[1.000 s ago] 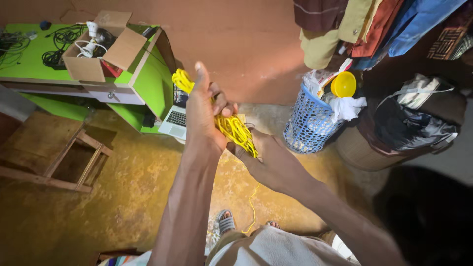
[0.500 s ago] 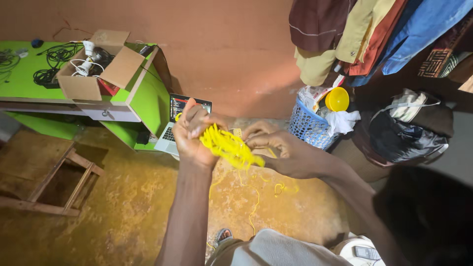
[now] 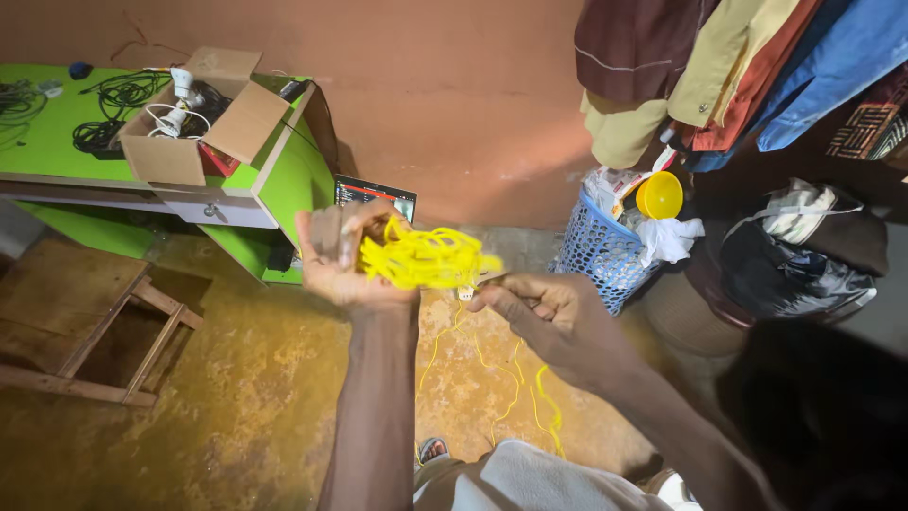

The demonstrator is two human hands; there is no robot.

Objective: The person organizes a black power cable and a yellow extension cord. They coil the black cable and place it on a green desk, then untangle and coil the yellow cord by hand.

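My left hand [image 3: 339,255] is raised in the middle of the view and grips a bundle of coiled yellow cable [image 3: 426,256]. My right hand [image 3: 541,310] sits just right of the bundle, its fingers pinched on the cable's end near a small pale plug. Loose yellow strands hang from both hands down toward the floor and my knees. Part of the bundle is hidden inside my left fist.
A green desk [image 3: 284,180] with a cardboard box [image 3: 194,123] and black cables stands at left. An open laptop [image 3: 378,196] lies on the floor behind my hands. A wooden stool [image 3: 113,326], a blue basket [image 3: 605,251], a dark bag [image 3: 794,270] and hanging clothes [image 3: 719,66] surround me.
The left hand has turned palm up with the bundle spread wider. The right hand dropped lower and rightward, and more loose cable now hangs toward the floor.
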